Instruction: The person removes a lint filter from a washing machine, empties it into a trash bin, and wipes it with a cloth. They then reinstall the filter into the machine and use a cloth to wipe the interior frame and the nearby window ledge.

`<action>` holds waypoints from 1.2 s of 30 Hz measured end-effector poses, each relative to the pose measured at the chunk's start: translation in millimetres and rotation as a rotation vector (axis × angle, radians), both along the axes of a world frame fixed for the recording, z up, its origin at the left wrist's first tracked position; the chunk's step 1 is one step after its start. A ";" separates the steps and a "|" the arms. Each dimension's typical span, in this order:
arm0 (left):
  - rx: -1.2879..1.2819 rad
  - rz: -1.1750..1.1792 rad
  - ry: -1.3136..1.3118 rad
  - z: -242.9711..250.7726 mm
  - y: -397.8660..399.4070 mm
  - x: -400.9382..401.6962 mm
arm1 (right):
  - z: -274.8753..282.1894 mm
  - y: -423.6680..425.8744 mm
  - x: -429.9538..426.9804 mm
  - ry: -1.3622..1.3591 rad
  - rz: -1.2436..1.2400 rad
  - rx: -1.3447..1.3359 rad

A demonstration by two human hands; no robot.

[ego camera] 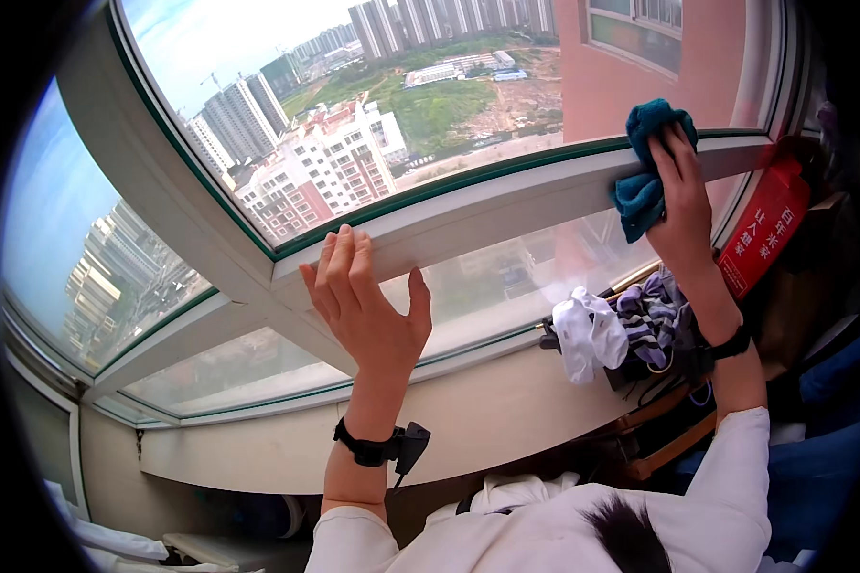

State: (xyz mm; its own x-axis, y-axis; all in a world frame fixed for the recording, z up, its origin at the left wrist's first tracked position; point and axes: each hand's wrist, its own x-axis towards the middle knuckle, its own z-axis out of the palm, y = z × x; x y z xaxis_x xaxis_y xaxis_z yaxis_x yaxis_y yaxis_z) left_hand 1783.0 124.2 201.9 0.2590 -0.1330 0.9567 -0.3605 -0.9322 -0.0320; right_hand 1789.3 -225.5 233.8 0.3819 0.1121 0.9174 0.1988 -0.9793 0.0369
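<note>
My right hand (681, 193) grips a bunched teal cloth (641, 200) at the right end of the white window rail (502, 215). The cloth's upper part lies over the lower edge of the large upper window pane (466, 107), and its lower fold hangs across the rail. Farther left, the fingertips of my left hand (373, 308) rest on the same rail near its corner. Those fingers are spread, with nothing held. A dark green seal (430, 175) runs along the foot of the pane. Below the rail is a lower pane (473, 286).
A pale windowsill (502, 408) curves below the panes. White socks (588, 333) and striped purple cloth (648, 315) lie at its right end. Beside my right forearm stands a red box (763, 222) bearing writing. A wooden frame (670, 437) is lower right. White fabric (115, 537) lies lower left.
</note>
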 end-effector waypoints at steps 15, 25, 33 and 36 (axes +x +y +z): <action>0.109 -0.098 0.096 48.7 46.5 -17.1 | 111.2 175.1 39.3 -0.277 0.421 -0.567; 0.182 0.049 -0.048 118.0 49.4 17.2 | 232.6 -98.4 86.0 -0.677 0.094 0.073; 0.194 0.111 -0.029 120.3 39.0 11.6 | 212.7 -206.2 80.1 -0.083 -0.394 1.252; 0.211 0.126 -0.025 121.1 42.6 6.7 | 252.1 -189.6 89.4 -0.138 -0.374 1.113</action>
State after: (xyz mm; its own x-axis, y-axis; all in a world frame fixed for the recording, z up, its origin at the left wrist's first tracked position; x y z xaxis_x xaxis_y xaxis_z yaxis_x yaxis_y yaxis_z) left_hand 1789.7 166.7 323.0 0.2624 -0.2988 0.9175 -0.2379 -0.9415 -0.2385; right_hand 1878.7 -415.0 485.9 0.1112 -0.8726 0.4756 -0.0459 -0.4826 -0.8746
